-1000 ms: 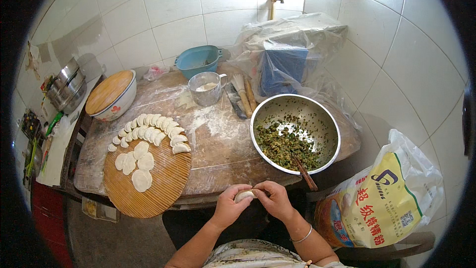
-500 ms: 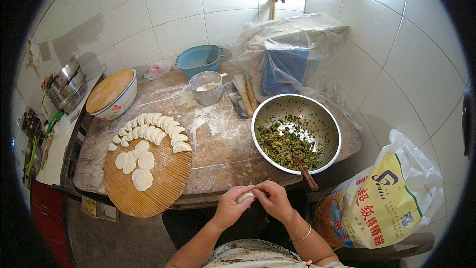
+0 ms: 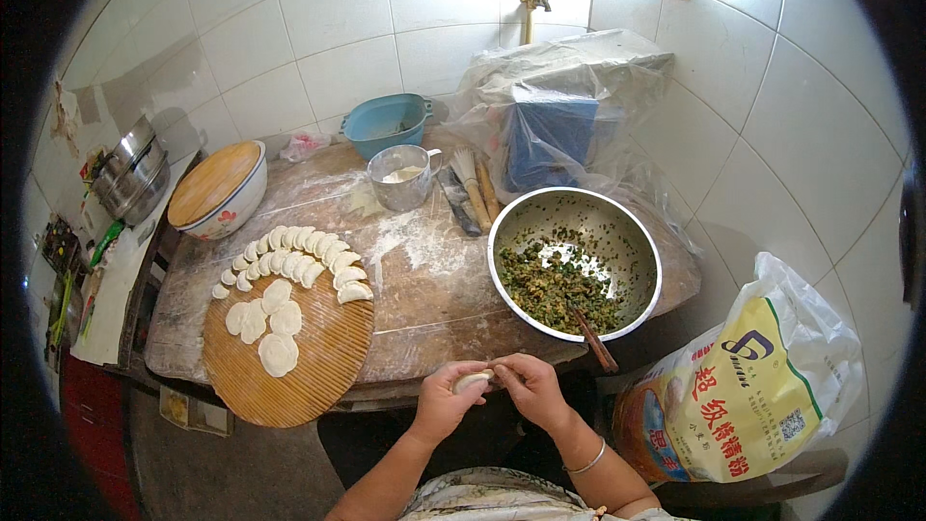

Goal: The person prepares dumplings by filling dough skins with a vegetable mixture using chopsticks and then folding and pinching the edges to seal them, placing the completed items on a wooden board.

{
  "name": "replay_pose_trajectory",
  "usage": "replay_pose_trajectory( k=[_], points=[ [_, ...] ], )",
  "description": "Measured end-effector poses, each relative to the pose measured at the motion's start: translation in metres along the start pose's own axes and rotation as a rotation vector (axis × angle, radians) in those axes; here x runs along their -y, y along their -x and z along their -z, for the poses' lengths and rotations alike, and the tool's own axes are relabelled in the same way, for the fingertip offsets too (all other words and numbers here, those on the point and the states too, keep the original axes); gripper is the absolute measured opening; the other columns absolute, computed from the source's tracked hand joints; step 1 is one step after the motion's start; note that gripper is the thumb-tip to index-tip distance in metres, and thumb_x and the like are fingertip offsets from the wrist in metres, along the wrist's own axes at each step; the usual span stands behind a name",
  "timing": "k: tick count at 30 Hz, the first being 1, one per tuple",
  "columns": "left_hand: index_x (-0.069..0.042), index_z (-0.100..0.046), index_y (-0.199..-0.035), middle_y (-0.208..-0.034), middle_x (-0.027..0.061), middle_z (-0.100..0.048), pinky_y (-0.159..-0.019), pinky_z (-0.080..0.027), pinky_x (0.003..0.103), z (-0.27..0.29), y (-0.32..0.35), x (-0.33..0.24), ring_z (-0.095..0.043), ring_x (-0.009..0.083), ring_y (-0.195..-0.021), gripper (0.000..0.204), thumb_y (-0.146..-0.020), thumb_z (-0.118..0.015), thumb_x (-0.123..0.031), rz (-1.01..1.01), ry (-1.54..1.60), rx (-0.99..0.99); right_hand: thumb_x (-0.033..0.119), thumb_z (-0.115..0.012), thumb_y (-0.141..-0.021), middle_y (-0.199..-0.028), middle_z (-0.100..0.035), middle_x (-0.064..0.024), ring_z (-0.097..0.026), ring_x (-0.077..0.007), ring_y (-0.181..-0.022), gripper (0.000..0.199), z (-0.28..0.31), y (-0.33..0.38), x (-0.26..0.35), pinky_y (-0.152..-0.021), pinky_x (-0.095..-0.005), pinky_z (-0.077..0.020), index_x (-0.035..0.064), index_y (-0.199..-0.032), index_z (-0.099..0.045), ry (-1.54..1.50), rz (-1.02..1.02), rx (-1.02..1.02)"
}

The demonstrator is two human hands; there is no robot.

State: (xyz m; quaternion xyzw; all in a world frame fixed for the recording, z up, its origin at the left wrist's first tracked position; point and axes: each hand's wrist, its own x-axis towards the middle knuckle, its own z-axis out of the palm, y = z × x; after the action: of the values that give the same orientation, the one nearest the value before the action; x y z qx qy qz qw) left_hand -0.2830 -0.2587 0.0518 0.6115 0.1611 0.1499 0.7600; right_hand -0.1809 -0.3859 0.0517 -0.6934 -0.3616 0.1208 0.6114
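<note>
Between the fingers of both hands, just off the table's front edge, is a pale folded dumpling [image 3: 472,382]. My left hand [image 3: 446,402] cups it from the left, while the fingers of my right hand [image 3: 532,390] pinch its right end. Part of the dumpling is hidden by my fingers. To the left, a round wooden board [image 3: 289,396] carries curved rows of folded dumplings [image 3: 307,249] and several flat dough wrappers [image 3: 279,354]. On the right stands a steel bowl [image 3: 639,232] of chopped green-brown filling [image 3: 555,294], with chopsticks [image 3: 596,342] leaning over its near rim.
A floury wooden table [image 3: 424,304] holds a metal cup [image 3: 401,191], a brush [image 3: 471,183], a blue basin [image 3: 386,123] and a lidded bowl [image 3: 220,191]. Plastic sheeting covers a blue box [image 3: 550,140] at the back. A large flour bag [image 3: 738,386] stands at the right.
My fingers have shifted along the dumpling, so more of its pale edge shows beside my left thumb. The things on the table have stayed in place.
</note>
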Motion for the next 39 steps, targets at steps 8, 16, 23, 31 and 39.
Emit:
replay_pose_trajectory(
  k=[8,16,23,31,39],
  points=[
    [0.0,-0.058,-0.113,-0.093,0.0052,-0.064,-0.059,-0.052,0.023,0.014,-0.001,0.003,-0.06,0.01,-0.076,0.029,-0.086,-0.062,-0.011,0.073,0.085,0.06,0.007,-0.061,-0.085,-0.078,-0.061,-0.0146,-0.061,-0.0247,-0.07,0.01,-0.008,-0.008,0.013,-0.062,-0.0341,-0.0488,-0.0022,-0.089,-0.062,0.217,0.155,0.132],
    [-0.002,-0.056,-0.112,-0.09,0.0036,-0.062,-0.057,-0.051,0.021,0.042,-0.002,0.001,-0.06,0.009,-0.071,0.027,-0.088,-0.061,-0.012,0.084,0.257,-0.053,0.006,-0.063,-0.084,-0.077,-0.06,-0.0149,-0.063,-0.0258,-0.07,0.009,-0.043,-0.032,0.017,-0.061,-0.0341,-0.0495,-0.0014,-0.088,-0.062,0.239,0.194,0.194],
    [-0.002,-0.055,-0.109,-0.092,0.0085,-0.062,-0.055,-0.051,0.025,0.121,-0.02,-0.015,-0.062,0.0159,-0.072,0.024,-0.085,-0.057,-0.004,0.01,0.391,-0.35,0.009,-0.059,-0.086,-0.086,-0.062,-0.0152,-0.06,-0.0272,-0.075,0.014,-0.058,-0.073,-0.033,-0.065,-0.0346,-0.0476,-0.0016,-0.095,-0.063,0.319,0.275,0.034],
    [0.001,-0.054,-0.115,-0.093,0.0164,-0.064,-0.064,-0.052,0.033,0.241,-0.105,-0.065,-0.064,0.0216,-0.08,0.045,-0.071,-0.063,-0.006,0.074,-0.714,-0.463,0.008,-0.06,-0.086,-0.087,-0.059,-0.0135,-0.057,-0.0259,-0.073,0.011,-0.058,-0.081,-0.084,-0.063,-0.0352,-0.0464,-0.0018,-0.092,-0.063,0.461,0.243,-0.042],
    [-0.002,-0.058,-0.114,-0.105,0.0207,-0.063,-0.086,-0.047,0.036,0.277,-0.114,-0.039,-0.06,0.0321,-0.1,0.047,-0.069,-0.067,-0.012,-0.02,-1.127,-0.418,0.008,-0.062,-0.08,-0.086,-0.061,-0.0162,-0.056,-0.0348,-0.086,0.009,-0.062,-0.075,-0.065,-0.076,-0.0434,-0.0453,-0.0009,-0.083,-0.064,0.541,0.302,-0.052]
  ],
)
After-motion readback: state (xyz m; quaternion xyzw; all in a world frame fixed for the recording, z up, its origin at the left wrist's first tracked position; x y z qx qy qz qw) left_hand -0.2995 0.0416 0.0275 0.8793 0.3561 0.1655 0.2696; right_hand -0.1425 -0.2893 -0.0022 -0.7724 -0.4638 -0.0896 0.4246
